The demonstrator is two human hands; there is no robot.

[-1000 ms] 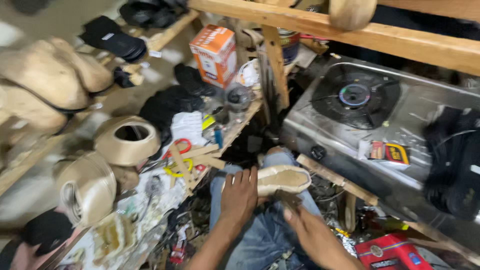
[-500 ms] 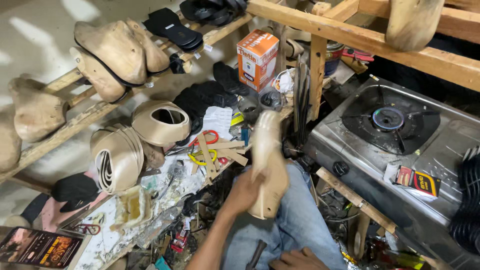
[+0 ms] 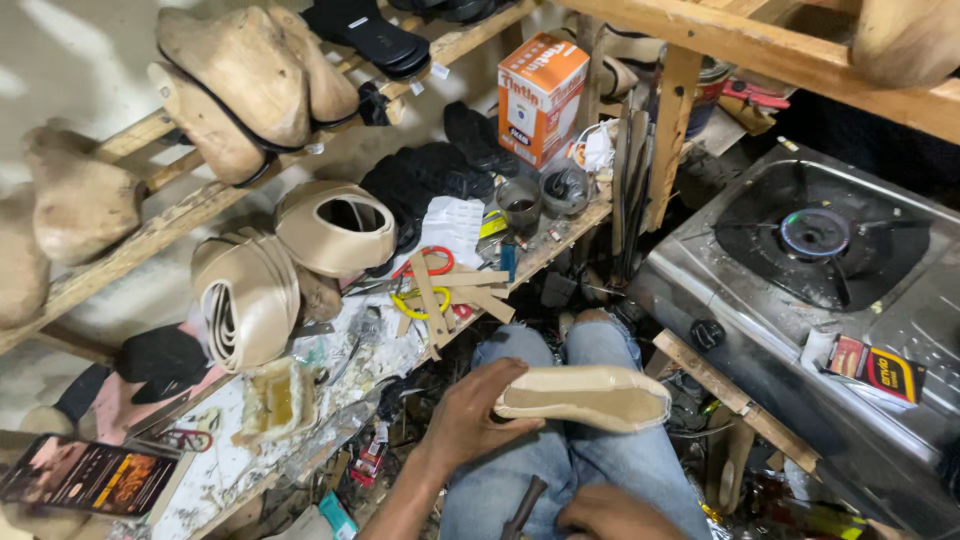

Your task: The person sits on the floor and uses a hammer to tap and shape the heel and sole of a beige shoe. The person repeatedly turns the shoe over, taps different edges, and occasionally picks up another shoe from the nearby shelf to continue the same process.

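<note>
Left hand point(image 3: 472, 420) is closed around the heel end of a beige shoe on its last point(image 3: 585, 397), fingers curled over the top edge and thumb beneath. The shoe lies roughly level, sole side up, over the person's lap in blue jeans point(image 3: 560, 470), toe pointing toward the gas stove point(image 3: 820, 290).

Right hand point(image 3: 610, 512) sits low at the bottom edge of the view, resting on the thigh. A dark handle point(image 3: 522, 508) lies just beside it; whether the fingers grip it cannot be told, as the hand is partly cut off.

Surroundings: the worktop point(image 3: 330, 370) to the left is heavily cluttered. Red-handled scissors point(image 3: 425, 265) and yellow-handled scissors point(image 3: 415, 303) lie near its front edge, with several loose wooden strips point(image 3: 470, 290) crossed over them. Two beige shoe uppers point(image 3: 290, 260) lie further left, next to a glue-stained tray point(image 3: 272, 400). Two small dark pots point(image 3: 545, 195) stand near an orange carton point(image 3: 540, 95). Black soles point(image 3: 440, 170) are heaped behind them. A phone with a lit screen point(image 3: 85, 475) lies at the near left corner.

Wooden lasts point(image 3: 240, 80) rest on the slatted rack above the worktop. A wooden post point(image 3: 668, 130) stands between worktop and stove, close to the knees. A small printed packet point(image 3: 878, 368) lies on the stove's steel top.
</note>
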